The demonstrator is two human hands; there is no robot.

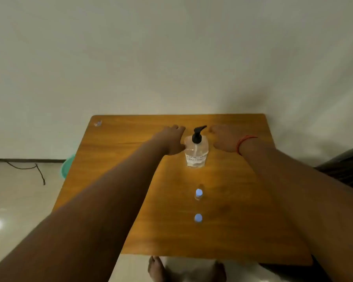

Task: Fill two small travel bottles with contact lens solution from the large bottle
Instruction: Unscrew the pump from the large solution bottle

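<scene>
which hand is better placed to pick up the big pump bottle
Left, marginally. The left hand appears to touch the side of the large bottle, while the right hand hovers just apart. Both are open and flank it.

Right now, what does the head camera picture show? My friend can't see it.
Two bare hands, the left hand and the right hand, reach toward either side of a clear pump bottle standing on a wooden table. Two small bottles with blue caps, one behind the other, stand nearer the person.
</scene>
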